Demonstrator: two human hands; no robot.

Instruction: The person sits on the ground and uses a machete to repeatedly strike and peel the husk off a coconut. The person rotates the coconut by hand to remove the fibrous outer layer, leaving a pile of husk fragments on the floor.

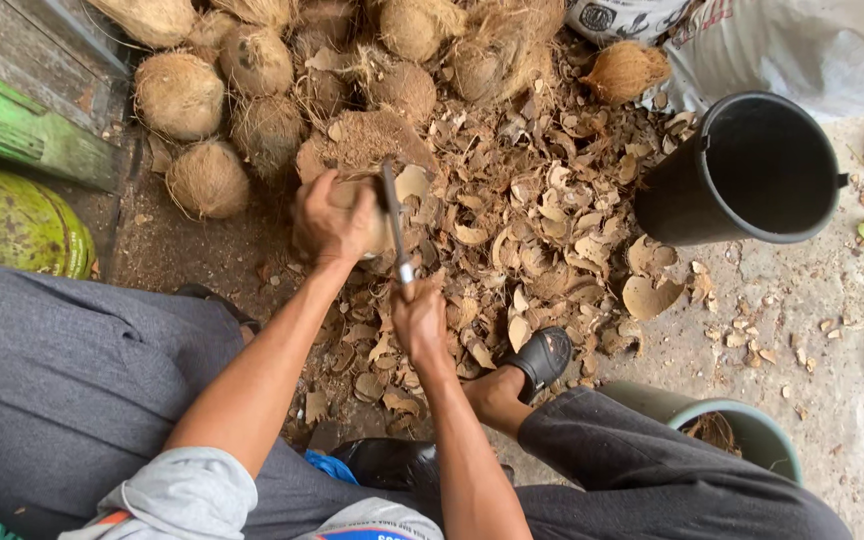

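My left hand (330, 218) grips a partly shelled coconut (370, 205) held low over the ground, just in front of my knees. My right hand (418, 318) is closed around the handle of a long knife (393, 222), and its blade lies against the coconut's right side. The coconut's pale inner shell shows between my fingers and the blade. Broken brown shell pieces (542, 230) cover the ground around and beyond both hands.
A heap of husked coconuts (252, 90) lies at the top left. A black bucket (752, 170) stands at the right, a green-rimmed tub (742, 430) at the lower right. My foot in a black sandal (542, 358) rests among the shells. A green container (12, 225) sits at the left.
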